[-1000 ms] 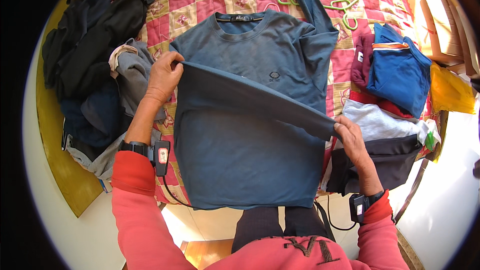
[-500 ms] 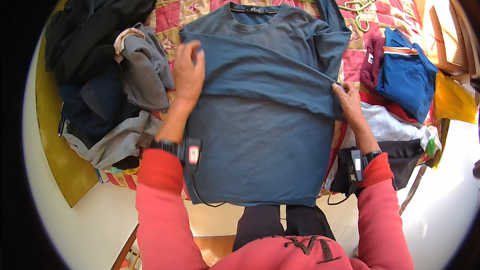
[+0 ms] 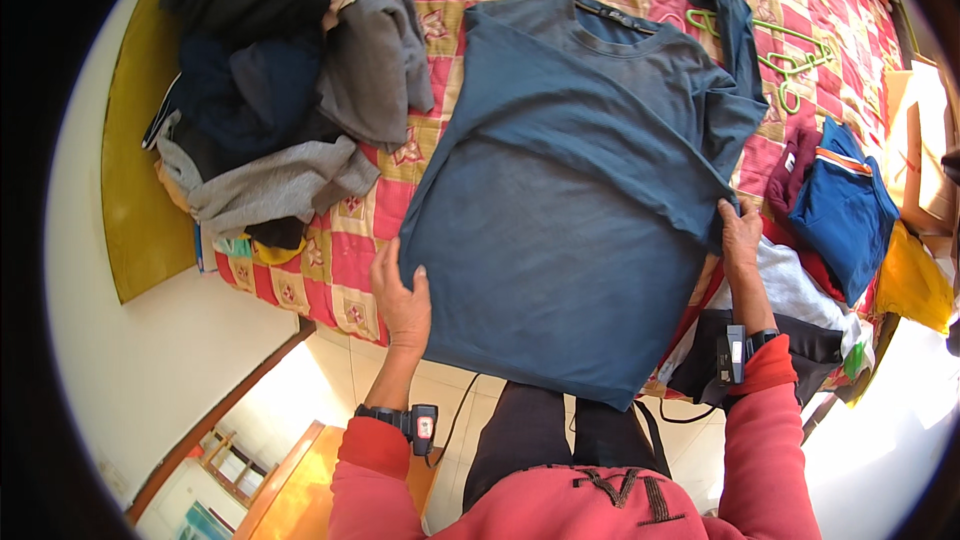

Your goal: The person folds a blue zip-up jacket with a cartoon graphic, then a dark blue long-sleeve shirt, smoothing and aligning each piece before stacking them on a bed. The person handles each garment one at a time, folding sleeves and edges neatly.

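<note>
Here, the right hand (image 3: 742, 239) pinched the shirt (image 3: 560, 230) at right; the left hand (image 3: 403, 310) stood open and empty at its left edge.

A slate-blue long-sleeved top (image 3: 560, 230) lies spread on the checked bedcover (image 3: 430, 25), slightly askew, round collar (image 3: 612, 37) at the far end. One sleeve (image 3: 600, 140) crosses the chest slantwise, wrinkled; the other (image 3: 737, 35) bends upward beside the collar.
</note>
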A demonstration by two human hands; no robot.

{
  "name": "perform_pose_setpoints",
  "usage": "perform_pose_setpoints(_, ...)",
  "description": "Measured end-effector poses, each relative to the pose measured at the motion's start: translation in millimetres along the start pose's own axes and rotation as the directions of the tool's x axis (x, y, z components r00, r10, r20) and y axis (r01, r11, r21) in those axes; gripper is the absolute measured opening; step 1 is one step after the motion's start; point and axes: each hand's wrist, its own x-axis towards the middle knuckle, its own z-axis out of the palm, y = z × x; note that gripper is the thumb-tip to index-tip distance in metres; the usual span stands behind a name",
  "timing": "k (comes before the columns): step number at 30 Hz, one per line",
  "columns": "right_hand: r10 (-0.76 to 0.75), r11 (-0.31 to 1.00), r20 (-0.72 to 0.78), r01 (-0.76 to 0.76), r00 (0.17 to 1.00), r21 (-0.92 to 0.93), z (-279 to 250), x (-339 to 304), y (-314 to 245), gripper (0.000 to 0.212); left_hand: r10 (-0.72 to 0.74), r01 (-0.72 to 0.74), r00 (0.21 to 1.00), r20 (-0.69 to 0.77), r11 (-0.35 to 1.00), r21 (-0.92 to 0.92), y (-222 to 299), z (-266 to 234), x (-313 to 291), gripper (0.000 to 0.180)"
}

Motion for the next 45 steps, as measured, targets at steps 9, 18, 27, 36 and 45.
perform_pose_setpoints(9,-0.148,0.951,0.459,-0.001,0.876,0.308,42,-14,-175,0.034,-0.289,0.281,0.955,0.073,0.954,0.102,-86,-30,-76,0.042)
perform_pose_setpoints(18,-0.31,0.793,0.68,-0.214,0.664,0.57,85,22,-329,0.024,-0.437,0.477,0.867,0.241,0.867,-0.142,-76,-52,-72,0.024)
perform_pose_setpoints(27,-0.605,0.735,0.738,-0.147,0.3,0.662,-14,97,-340,0.027,-0.049,0.051,0.982,0.184,0.999,-0.004,31,-72,-100,0.053)
perform_pose_setpoints(36,-0.573,0.724,0.672,-0.096,0.469,0.683,-118,157,-238,0.037,0.093,-0.132,0.886,0.454,0.99,0.056,59,-43,-120,0.072)
perform_pose_setpoints(45,0.03,0.918,0.406,-0.186,0.913,0.35,-87,114,-194,0.023,0.024,-0.034,0.689,0.724,0.999,0.0,75,-5,-114,0.061)
